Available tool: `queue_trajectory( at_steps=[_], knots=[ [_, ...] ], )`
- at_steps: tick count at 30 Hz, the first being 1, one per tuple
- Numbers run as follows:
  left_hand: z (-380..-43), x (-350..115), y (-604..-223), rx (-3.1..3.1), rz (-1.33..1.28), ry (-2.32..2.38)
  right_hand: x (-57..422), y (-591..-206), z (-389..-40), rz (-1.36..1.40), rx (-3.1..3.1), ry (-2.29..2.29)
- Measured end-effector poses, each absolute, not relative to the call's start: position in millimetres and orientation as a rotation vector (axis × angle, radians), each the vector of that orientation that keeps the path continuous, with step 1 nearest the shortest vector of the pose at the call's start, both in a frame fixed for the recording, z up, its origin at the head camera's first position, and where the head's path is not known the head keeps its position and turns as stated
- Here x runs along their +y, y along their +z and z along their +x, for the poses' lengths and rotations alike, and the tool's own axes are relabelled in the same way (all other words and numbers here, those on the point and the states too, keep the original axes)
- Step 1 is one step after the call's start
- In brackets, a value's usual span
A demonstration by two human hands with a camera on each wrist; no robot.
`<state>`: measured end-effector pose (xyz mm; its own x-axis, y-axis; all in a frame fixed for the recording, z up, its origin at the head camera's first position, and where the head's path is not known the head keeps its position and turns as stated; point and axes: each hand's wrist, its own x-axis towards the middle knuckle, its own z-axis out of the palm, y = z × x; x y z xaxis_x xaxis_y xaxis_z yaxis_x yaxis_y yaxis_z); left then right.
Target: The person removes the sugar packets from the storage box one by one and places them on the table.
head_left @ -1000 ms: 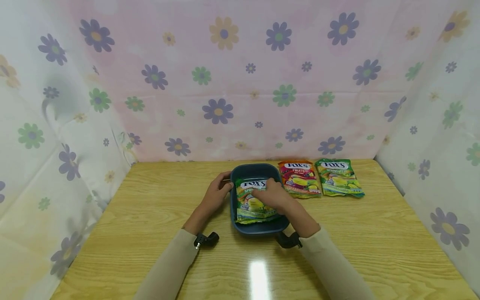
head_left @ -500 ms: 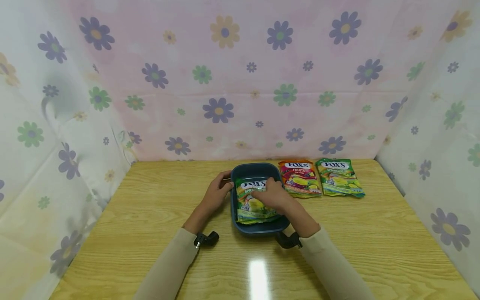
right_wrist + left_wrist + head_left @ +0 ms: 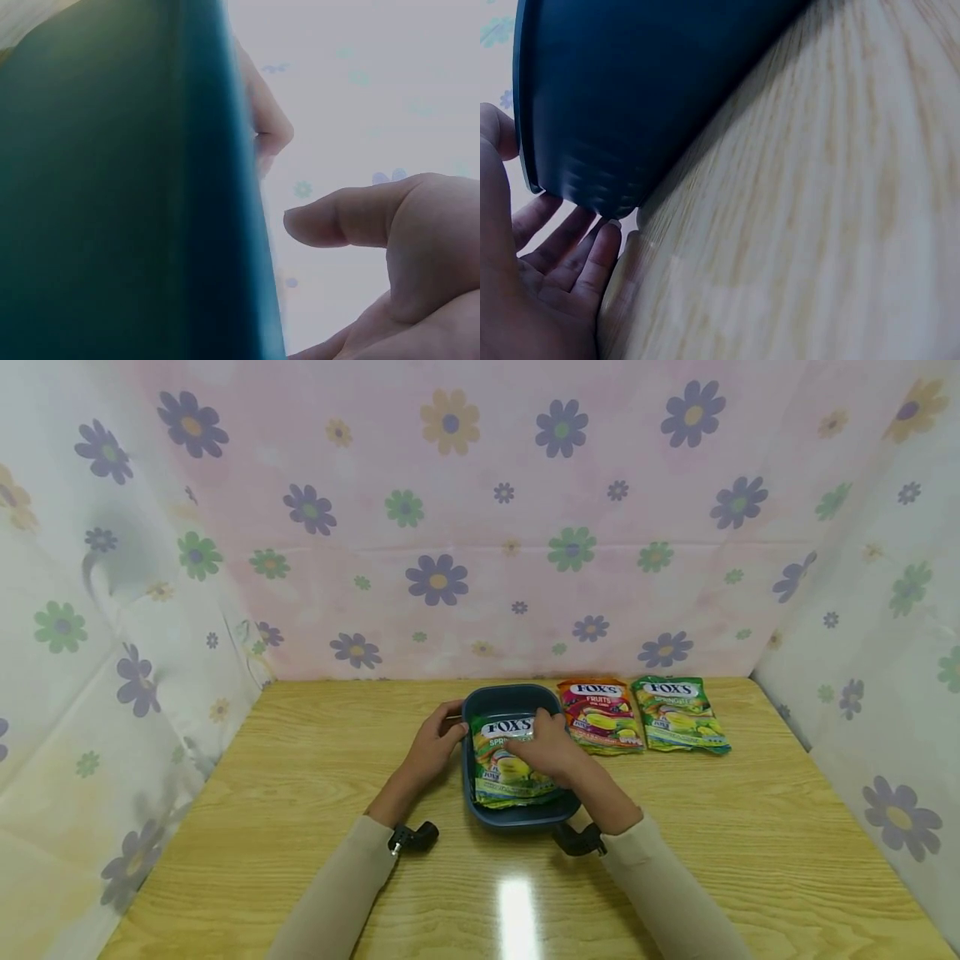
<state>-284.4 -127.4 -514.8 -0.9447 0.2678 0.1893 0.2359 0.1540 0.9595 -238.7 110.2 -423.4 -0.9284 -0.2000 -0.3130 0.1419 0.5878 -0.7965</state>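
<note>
A dark blue plastic tub (image 3: 517,818) stands on the table, and a green Fox's candy bag (image 3: 510,789) lies inside it. My left hand (image 3: 432,747) holds the tub's left side. In the left wrist view the thumb sits at the rim of the tub (image 3: 630,90), and the fingers (image 3: 566,240) touch its outer wall. My right hand (image 3: 555,752) reaches in over the right rim and rests on the bag, thumb and fingers spread apart. In the right wrist view the right thumb (image 3: 345,216) is straight; the tub wall hides the other fingertips.
A red Fox's candy bag (image 3: 602,718) lies right beside the tub, and another green Fox's bag (image 3: 681,714) lies farther right. The wooden table (image 3: 315,760) ends at a flowered cloth backdrop (image 3: 465,643), with cloth on both sides too.
Both hands keep their places on the tub and the bag. Only a very slight shift of the whole head view shows.
</note>
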Motion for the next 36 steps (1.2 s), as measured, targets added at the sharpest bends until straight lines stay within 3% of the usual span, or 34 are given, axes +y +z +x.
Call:
queue_trajectory(
  at_steps=[15,36],
  knots=[
    [-285,-127,-516,2.382,0.511,1.946,113,-422,-238,-0.071,2.519,-1.160],
    [-283,-127,-512,2.409,0.518,1.923,124,-426,-245,0.018,2.324,-1.400]
  ],
)
